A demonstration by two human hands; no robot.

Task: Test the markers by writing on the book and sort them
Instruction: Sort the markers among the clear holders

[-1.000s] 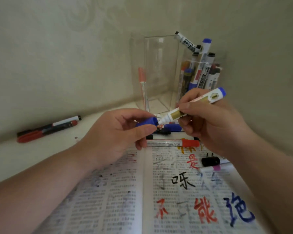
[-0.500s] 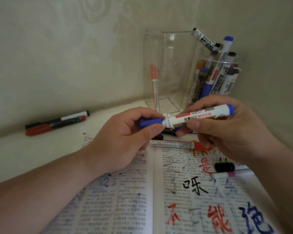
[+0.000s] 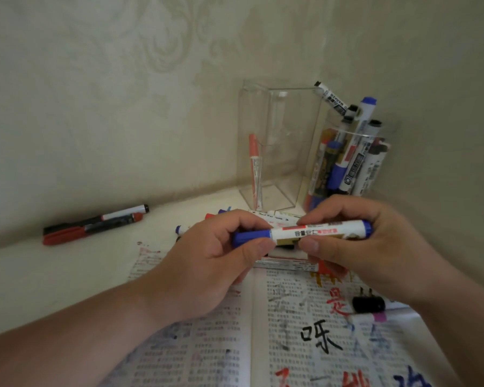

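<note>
While left hand, right hand pinch blue marker, loose markers clutter book beneath.

The pale tabletop carried an open book. Well to the left of the book lay a red marker beside a black-and-white marker. Beyond the book stood a clear square box and a round cup, with loose markers just past the book's far edge.
</note>
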